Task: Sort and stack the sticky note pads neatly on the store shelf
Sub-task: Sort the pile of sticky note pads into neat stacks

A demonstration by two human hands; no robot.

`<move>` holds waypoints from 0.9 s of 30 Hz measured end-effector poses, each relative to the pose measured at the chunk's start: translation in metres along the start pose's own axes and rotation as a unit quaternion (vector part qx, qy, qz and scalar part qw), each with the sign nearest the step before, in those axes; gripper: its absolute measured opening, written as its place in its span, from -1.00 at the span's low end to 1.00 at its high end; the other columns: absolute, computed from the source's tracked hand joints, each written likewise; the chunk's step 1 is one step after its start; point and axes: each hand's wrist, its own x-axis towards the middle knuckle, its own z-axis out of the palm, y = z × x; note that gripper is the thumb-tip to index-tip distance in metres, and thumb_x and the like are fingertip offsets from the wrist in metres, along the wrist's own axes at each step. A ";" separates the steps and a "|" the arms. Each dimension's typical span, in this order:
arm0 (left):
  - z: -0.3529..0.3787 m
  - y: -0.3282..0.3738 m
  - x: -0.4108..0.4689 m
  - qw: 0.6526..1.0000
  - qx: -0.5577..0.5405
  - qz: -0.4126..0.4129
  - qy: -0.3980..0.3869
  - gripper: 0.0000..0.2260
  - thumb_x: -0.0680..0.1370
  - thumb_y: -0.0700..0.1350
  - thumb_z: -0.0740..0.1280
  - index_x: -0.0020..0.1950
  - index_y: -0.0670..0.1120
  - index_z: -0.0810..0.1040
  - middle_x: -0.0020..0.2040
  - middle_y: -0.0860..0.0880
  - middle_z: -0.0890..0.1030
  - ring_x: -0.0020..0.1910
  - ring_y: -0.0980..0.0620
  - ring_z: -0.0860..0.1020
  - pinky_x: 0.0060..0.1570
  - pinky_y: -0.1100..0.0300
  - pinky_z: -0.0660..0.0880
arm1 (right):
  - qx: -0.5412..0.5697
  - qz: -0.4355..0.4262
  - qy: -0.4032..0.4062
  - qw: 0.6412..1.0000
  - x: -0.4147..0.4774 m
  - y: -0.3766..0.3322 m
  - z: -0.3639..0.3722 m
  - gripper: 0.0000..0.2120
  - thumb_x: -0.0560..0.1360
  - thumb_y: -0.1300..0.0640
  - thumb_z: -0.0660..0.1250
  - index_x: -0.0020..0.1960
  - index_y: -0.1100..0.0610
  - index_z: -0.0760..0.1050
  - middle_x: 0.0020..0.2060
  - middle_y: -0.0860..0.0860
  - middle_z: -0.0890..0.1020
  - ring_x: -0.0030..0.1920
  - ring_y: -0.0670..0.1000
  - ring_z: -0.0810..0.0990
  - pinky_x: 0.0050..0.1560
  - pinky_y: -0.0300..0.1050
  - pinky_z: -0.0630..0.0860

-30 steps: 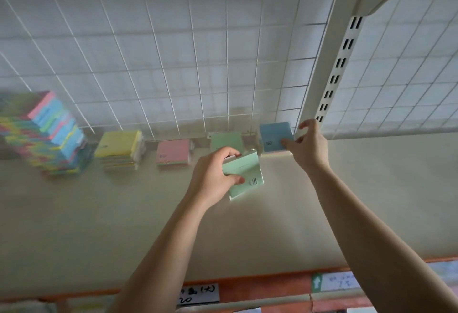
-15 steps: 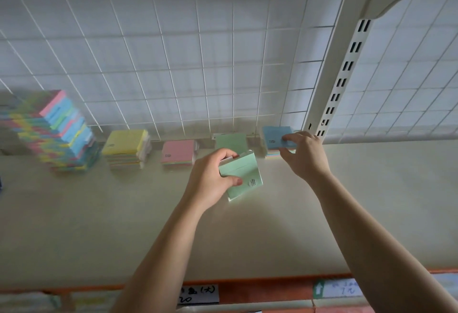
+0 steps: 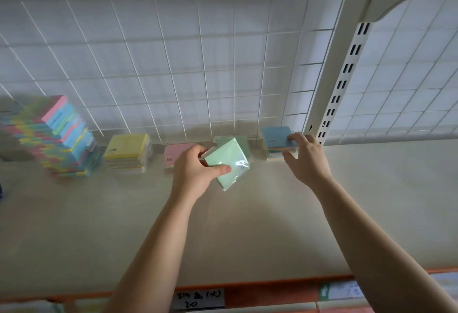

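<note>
We note tall mixed stack far left, then yellow pile, pink pile at shelf back. Left hand grips tilted green pad, thumb across face, partly hiding green pile. Right hand pinches blue pile corner beside upright post.

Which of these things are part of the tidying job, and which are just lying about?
In the job: green pad, held by the left hand; blue pile, gripped by the right hand; green pile; pink pile; yellow pile; mixed stack; shelf.
Just there: wire grid; upright; price labels.
</note>
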 end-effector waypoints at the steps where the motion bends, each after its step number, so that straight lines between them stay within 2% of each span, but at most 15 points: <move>1: -0.001 -0.002 0.004 1.000 -0.009 0.002 0.003 -0.63 0.14 -0.04 0.61 -0.16 -0.11 0.58 -0.28 0.02 0.64 -0.33 0.04 0.55 -0.32 0.17 0.43 | -0.001 0.006 0.000 1.000 -0.004 0.001 -0.001 -0.60 0.45 0.13 0.34 0.28 0.10 0.41 0.18 0.15 0.46 0.16 0.21 0.42 0.09 0.00 0.41; 4: -0.003 -0.002 0.013 0.999 -0.053 0.004 0.001 -0.80 0.25 -0.16 0.58 -0.24 -0.12 0.61 -0.34 0.03 0.62 -0.42 0.14 0.50 -0.38 0.25 0.40 | -0.004 0.018 0.006 1.000 -0.016 0.003 -0.002 -0.60 0.44 0.15 0.35 0.26 0.12 0.40 0.16 0.16 0.46 0.15 0.21 0.42 0.05 -0.02 0.39; 8: -0.003 0.002 0.032 0.997 -0.057 0.030 -0.050 -0.84 0.44 -0.21 0.45 -0.02 -0.04 0.62 -0.20 0.07 0.65 -0.26 0.13 0.58 -0.22 0.23 0.50 | -0.005 0.026 0.004 1.000 -0.032 0.003 -0.003 -0.64 0.43 0.15 0.35 0.20 0.16 0.40 0.10 0.15 0.49 0.11 0.18 0.47 0.00 -0.07 0.36; 11: -0.003 0.004 0.048 0.994 -0.030 0.056 -0.087 -0.83 0.51 -0.17 0.37 0.04 0.07 0.54 -0.07 0.05 0.65 -0.08 0.01 0.61 -0.03 0.06 0.53 | -0.020 0.018 -0.011 1.000 -0.044 0.001 -0.004 -0.69 0.43 0.13 0.35 0.15 0.16 0.44 0.02 0.11 0.52 0.05 0.14 0.50 -0.02 -0.10 0.35; 12: -0.002 0.006 0.053 0.993 -0.004 0.065 -0.093 -0.84 0.53 -0.15 0.34 0.06 0.07 0.52 -0.05 0.04 0.63 -0.07 0.00 0.60 -0.07 0.05 0.54 | -0.023 0.019 -0.015 0.999 -0.048 -0.001 -0.003 -0.70 0.43 0.12 0.35 0.14 0.15 0.44 0.01 0.09 0.53 0.03 0.13 0.51 -0.04 -0.10 0.37; 14: -0.001 0.011 0.062 0.991 0.036 0.078 -0.105 -0.87 0.56 -0.14 0.29 0.06 0.06 0.47 -0.03 0.04 0.60 -0.13 0.04 0.58 -0.32 0.13 0.54 | -0.026 0.028 -0.021 0.999 -0.055 -0.003 -0.002 -0.70 0.43 0.09 0.34 0.14 0.11 0.44 0.00 0.06 0.54 0.02 0.12 0.51 -0.07 -0.06 0.43; 15: 0.000 0.013 0.066 0.989 0.052 0.086 -0.109 -0.88 0.56 -0.14 0.28 0.05 0.05 0.45 -0.03 0.03 0.59 -0.19 0.07 0.55 -0.42 0.19 0.46 | -0.028 0.031 -0.023 0.999 -0.059 -0.005 -0.001 -0.71 0.43 0.08 0.33 0.14 0.09 0.43 0.00 0.04 0.54 0.03 0.12 0.50 -0.06 -0.05 0.45; 17: 0.004 0.016 0.072 0.984 0.090 0.105 -0.114 -0.86 0.56 -0.14 0.30 0.09 0.04 0.46 -0.05 0.01 0.57 -0.23 0.05 0.50 -0.45 0.22 0.35 | -0.032 0.035 -0.026 0.999 -0.066 -0.008 0.002 -0.72 0.44 0.06 0.32 0.14 0.06 0.43 0.01 0.02 0.54 0.07 0.10 0.47 -0.04 -0.02 0.47; 20: 0.010 0.017 0.077 0.982 0.100 0.117 -0.114 -0.73 0.50 -0.12 0.39 0.19 0.01 0.53 -0.14 0.01 0.55 -0.20 -0.05 0.53 -0.35 0.19 0.41 | -0.041 0.042 -0.019 0.998 -0.077 -0.009 0.007 -0.72 0.45 0.07 0.30 0.14 0.05 0.44 0.04 -0.01 0.55 0.13 0.08 0.41 0.02 -0.01 0.46; 23: 0.014 0.016 0.081 0.978 0.117 0.124 -0.118 -0.74 0.44 -0.15 0.45 0.12 -0.01 0.63 -0.10 0.00 0.65 -0.11 -0.04 0.59 -0.13 0.15 0.45 | -0.049 0.027 -0.007 0.998 -0.082 -0.007 0.010 -0.74 0.45 0.09 0.30 0.13 0.07 0.46 0.07 -0.02 0.55 0.15 0.09 0.40 0.08 -0.04 0.43; 27: 0.019 0.010 0.091 0.967 0.172 0.131 -0.138 -0.80 0.43 -0.20 0.45 0.03 -0.05 0.65 -0.10 -0.05 0.68 -0.10 -0.06 0.61 -0.20 0.17 0.42 | -0.056 0.033 0.002 0.998 -0.081 -0.008 0.011 -0.75 0.46 0.05 0.29 0.13 0.04 0.46 0.08 -0.04 0.54 0.17 0.06 0.38 0.08 -0.08 0.41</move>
